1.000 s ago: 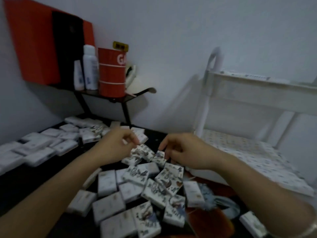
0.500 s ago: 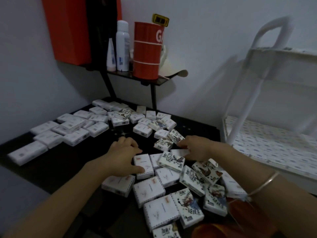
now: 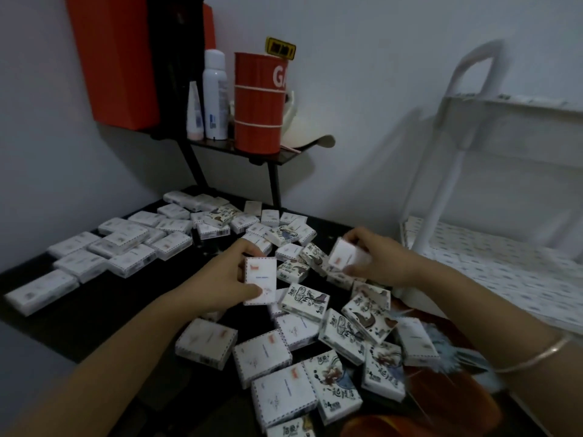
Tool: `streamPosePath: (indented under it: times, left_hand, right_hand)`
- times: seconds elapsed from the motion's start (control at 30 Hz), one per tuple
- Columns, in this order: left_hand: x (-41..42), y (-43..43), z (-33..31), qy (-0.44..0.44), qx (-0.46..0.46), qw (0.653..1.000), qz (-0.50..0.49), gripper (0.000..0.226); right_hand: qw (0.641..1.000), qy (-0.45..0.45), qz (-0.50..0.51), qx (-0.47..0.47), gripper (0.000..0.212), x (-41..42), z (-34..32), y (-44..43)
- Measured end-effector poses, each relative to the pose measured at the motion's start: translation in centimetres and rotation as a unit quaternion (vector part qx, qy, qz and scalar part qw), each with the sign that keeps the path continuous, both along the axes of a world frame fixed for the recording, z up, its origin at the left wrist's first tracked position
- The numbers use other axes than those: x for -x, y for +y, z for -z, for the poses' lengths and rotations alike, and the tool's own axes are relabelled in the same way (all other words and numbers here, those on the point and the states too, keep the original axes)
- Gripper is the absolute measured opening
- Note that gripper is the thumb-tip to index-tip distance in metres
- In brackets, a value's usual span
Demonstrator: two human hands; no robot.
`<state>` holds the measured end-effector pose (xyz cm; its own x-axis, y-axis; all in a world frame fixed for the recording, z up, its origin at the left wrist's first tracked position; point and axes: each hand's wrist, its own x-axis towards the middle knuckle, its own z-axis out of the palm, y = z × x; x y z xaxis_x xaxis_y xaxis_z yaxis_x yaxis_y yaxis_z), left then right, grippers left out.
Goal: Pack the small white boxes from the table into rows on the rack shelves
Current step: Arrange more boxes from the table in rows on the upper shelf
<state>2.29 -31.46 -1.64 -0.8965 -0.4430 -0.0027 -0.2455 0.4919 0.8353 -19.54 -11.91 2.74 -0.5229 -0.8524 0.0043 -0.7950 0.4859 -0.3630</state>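
Vs. half a sec ago, we see both hands up off the pile. Then they lay low among the boxes; now each has one lifted.

The left hand point(image 3: 227, 279) grasps a white box point(image 3: 260, 280), thumb on the lower front & fingers curled behind. Its plain face w/ a red mark is turned toward us, raised over the heap. The right hand point(image 3: 375, 260) pinches a second box point(image 3: 345, 257) by its far end. That one is tilted and too blurred for us to read its face. It sits just above the boxes beneath, near the left-hand one but apart from it.

The loose boxes point(image 3: 262, 354) lie scattered on the black table point(image 3: 63, 313). There's a dense jumble at centre & front, some plain side up, some w/ a drawn pattern. We see a flatter spread at left & back.

The white rack point(image 3: 441, 200) stands at right, just beside the table. Its lower shelf point(image 3: 492, 272) looks covered w/ a flat layer of boxes, blurred. The upper shelf point(image 3: 517, 104) shows a row along its edge, details too small to tell.

We note a thin bangle point(image 3: 536, 357) on the right wrist.

In the bg, a small black stand point(image 3: 271, 156) by the wall carries a red can point(image 3: 258, 102), a white spray bottle point(image 3: 215, 93) & a small tube point(image 3: 194, 111). A red-and-black case point(image 3: 116, 58) is at upper left.
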Motion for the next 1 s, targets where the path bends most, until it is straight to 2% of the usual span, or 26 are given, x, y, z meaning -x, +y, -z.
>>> streamPosePath:
  times: [0.13,0.3,0.4,0.53,0.67,0.73,0.8,0.9,1.0]
  left_hand:
    - [1.2,1.6,-3.0,0.062,-0.038,0.997,0.008,0.049]
    - [4.0,6.6,-7.6,0.090,-0.069,0.992,0.061,0.054]
    - [6.1,10.3,-10.7,0.109,-0.090,0.985,0.097,0.056]
    - [9.0,14.7,-16.2,0.144,-0.072,0.975,0.153,0.053]
    - [12.4,18.6,-22.6,0.202,-0.052,0.959,0.193,0.058]
    - [14.4,20.2,-25.6,0.222,-0.050,0.952,0.206,0.059]
    - [16.8,21.3,-28.2,0.236,-0.046,0.950,0.198,0.060]
    - [20.3,22.2,-31.1,0.239,-0.030,0.957,0.161,0.056]
    - [24.0,22.5,-33.0,0.227,-0.024,0.964,0.135,0.042]
  right_hand:
    - [0.993,-0.086,-0.021,0.084,0.054,-0.6,-3.0,3.6]
    - [0.984,-0.101,-0.006,0.147,0.064,-1.5,-5.6,8.2]
    - [0.982,-0.055,0.020,0.179,0.059,-1.9,-7.8,11.3]
    - [0.978,0.006,0.046,0.202,0.055,-1.3,-11.3,15.6]
    - [0.968,0.025,0.077,0.236,0.053,0.4,-15.5,19.6]
    - [0.963,0.003,0.091,0.253,0.052,1.4,-17.5,20.9]
    - [0.951,-0.015,0.113,0.288,0.047,2.7,-19.3,21.6]
    - [0.928,0.002,0.159,0.336,0.037,5.2,-21.6,21.9]
    - [0.911,0.024,0.199,0.360,0.032,8.2,-23.6,21.7]
